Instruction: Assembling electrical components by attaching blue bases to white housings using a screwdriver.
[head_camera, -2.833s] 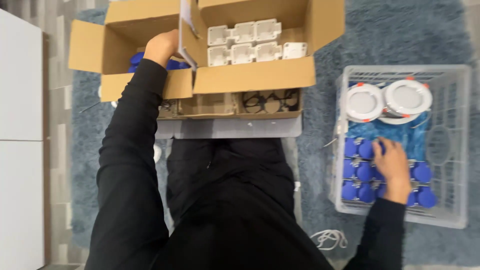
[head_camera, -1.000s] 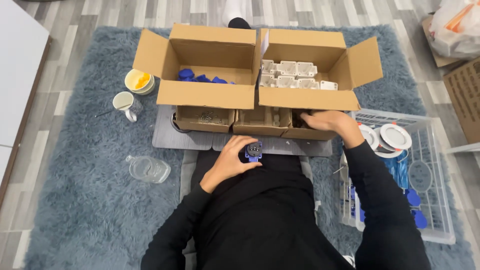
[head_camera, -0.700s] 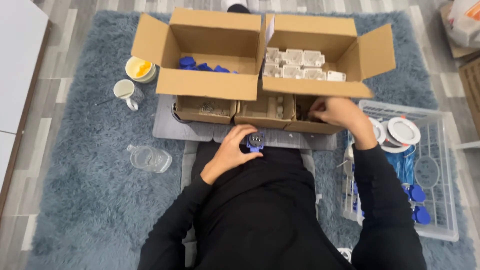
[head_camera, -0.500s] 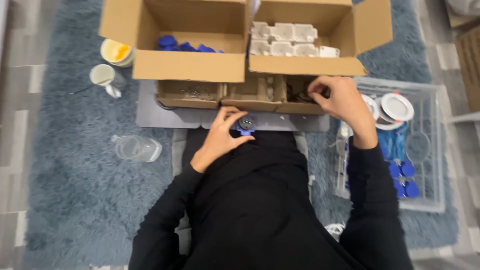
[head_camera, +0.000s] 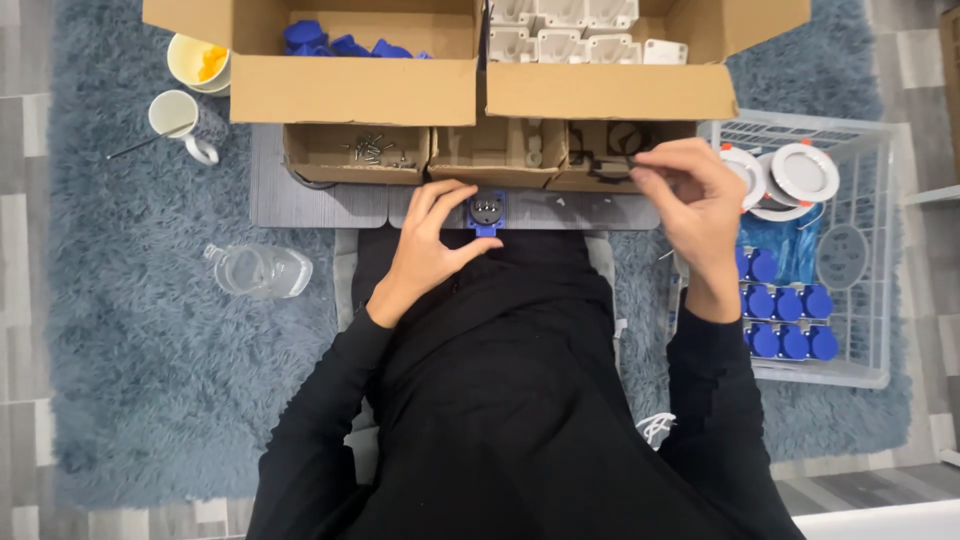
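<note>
My left hand (head_camera: 430, 235) pinches a small blue socket part (head_camera: 487, 211) with a dark round face and holds it against the grey board (head_camera: 320, 205) in front of me. My right hand (head_camera: 690, 195) hovers at the rightmost small cardboard tray (head_camera: 590, 165), its fingertips closed on a thin black ring (head_camera: 622, 150). The tray holds more black rings. The left small tray (head_camera: 355, 155) holds several screws, and the middle tray (head_camera: 495, 155) holds small white pieces.
Two large open cartons stand behind the trays: the left (head_camera: 340, 60) with blue parts, the right (head_camera: 600, 60) with white housings. A white wire basket (head_camera: 850, 250) at right holds blue parts and white round lamps. Two cups (head_camera: 185, 90) and a plastic bottle (head_camera: 260, 270) lie on the blue rug.
The view has dropped closer to the boxes. My right hand has lifted out of the right tray with a black ring. My left hand stays on the blue part at the board.
</note>
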